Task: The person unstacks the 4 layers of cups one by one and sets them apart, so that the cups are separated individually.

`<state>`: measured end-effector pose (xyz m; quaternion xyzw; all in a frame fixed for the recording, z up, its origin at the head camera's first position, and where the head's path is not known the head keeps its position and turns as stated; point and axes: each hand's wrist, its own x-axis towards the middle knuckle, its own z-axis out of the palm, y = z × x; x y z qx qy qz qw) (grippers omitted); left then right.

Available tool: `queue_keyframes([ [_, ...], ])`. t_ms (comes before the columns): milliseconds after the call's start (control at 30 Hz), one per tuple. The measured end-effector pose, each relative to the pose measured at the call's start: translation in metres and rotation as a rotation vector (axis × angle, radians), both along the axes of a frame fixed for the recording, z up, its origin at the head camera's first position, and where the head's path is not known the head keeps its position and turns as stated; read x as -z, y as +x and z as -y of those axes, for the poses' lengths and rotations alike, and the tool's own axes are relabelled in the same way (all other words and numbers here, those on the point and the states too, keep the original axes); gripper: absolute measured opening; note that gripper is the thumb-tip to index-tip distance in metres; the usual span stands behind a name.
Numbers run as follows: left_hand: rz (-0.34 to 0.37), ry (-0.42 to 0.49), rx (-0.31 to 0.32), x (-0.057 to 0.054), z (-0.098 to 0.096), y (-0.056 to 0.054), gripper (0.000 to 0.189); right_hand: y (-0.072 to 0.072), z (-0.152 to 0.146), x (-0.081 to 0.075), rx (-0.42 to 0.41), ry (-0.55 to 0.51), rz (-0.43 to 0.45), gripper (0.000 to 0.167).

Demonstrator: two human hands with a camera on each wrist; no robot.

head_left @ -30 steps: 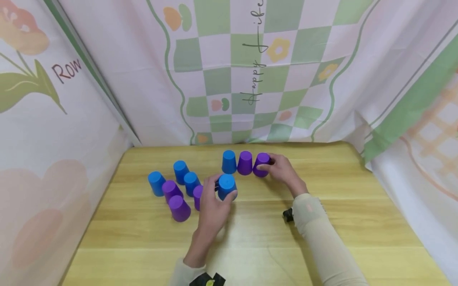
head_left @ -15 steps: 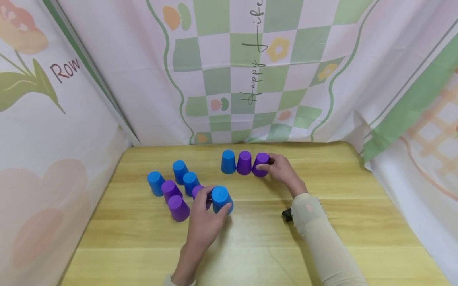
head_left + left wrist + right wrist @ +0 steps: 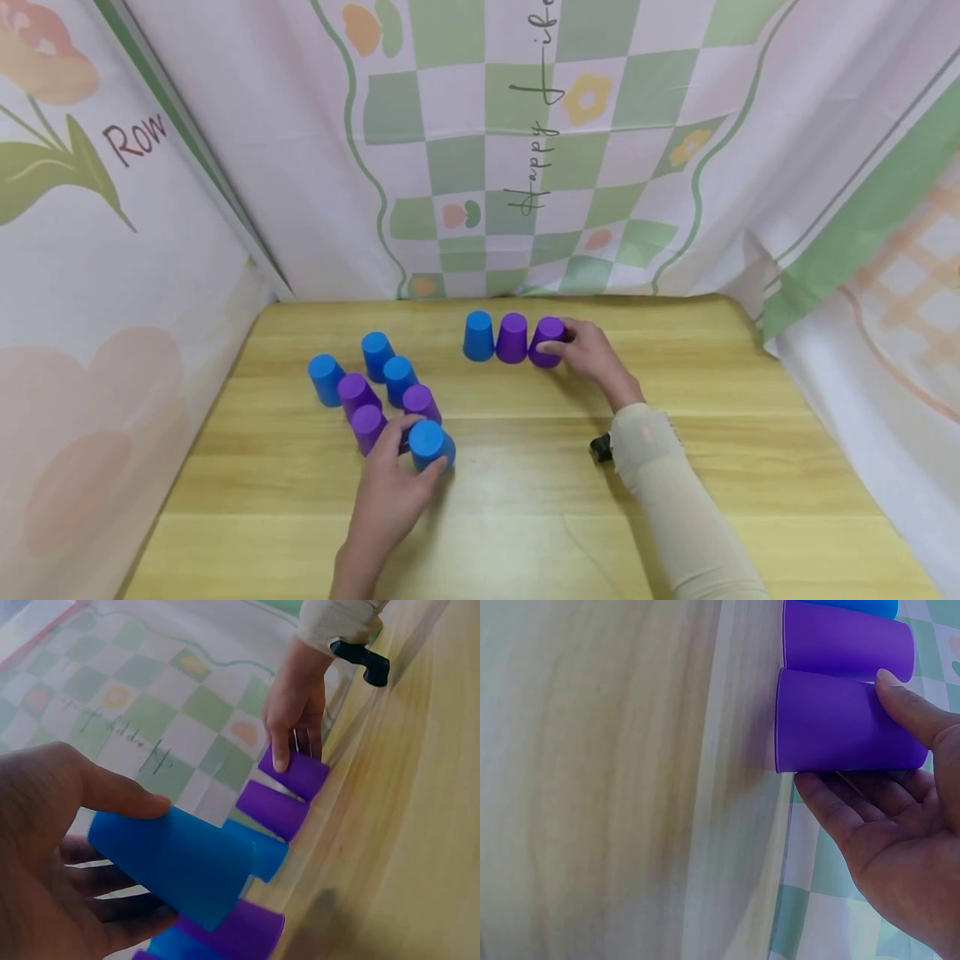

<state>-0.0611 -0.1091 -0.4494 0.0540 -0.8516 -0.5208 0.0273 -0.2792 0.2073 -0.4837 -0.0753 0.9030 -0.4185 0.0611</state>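
My left hand [image 3: 392,493] grips an upside-down blue cup [image 3: 427,446] between thumb and fingers, in front of the left group of cups. In the left wrist view this blue cup [image 3: 176,862] is seen side-on, the thumb along one side and the fingers on the other. At the back, my right hand [image 3: 594,354] holds a purple cup [image 3: 544,346] that stands mouth down at the right end of a short row. The right wrist view shows its thumb on one side of that purple cup [image 3: 840,724] and fingers on the opposite side.
Beside the held purple cup stand another purple cup [image 3: 512,340] and a blue cup [image 3: 478,337]. Several upturned cups cluster at left, among them a blue cup [image 3: 326,381] and a purple cup [image 3: 422,402]. Patterned curtains [image 3: 525,167] hang behind the wooden table [image 3: 525,517].
My left hand has carried the blue cup left and toward me, from near the back row to the front of the left group. The right hand stays at its purple cup.
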Motion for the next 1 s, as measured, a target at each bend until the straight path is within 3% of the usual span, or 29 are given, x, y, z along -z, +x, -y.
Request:
queue_keyframes([
  [300, 0.091, -0.09, -0.016, 0.007, 0.021, 0.012, 0.054, -0.001, 0.001, -0.002, 0.014, 0.001, 0.006, 0.053],
  [600, 0.156, -0.126, -0.032, 0.012, 0.031, 0.01, 0.057, 0.001, 0.0, -0.001, 0.0, -0.011, 0.003, 0.053],
  [1000, 0.181, -0.107, -0.033, 0.022, 0.033, 0.009, 0.058, 0.002, 0.001, -0.001, -0.001, -0.015, -0.001, 0.055],
])
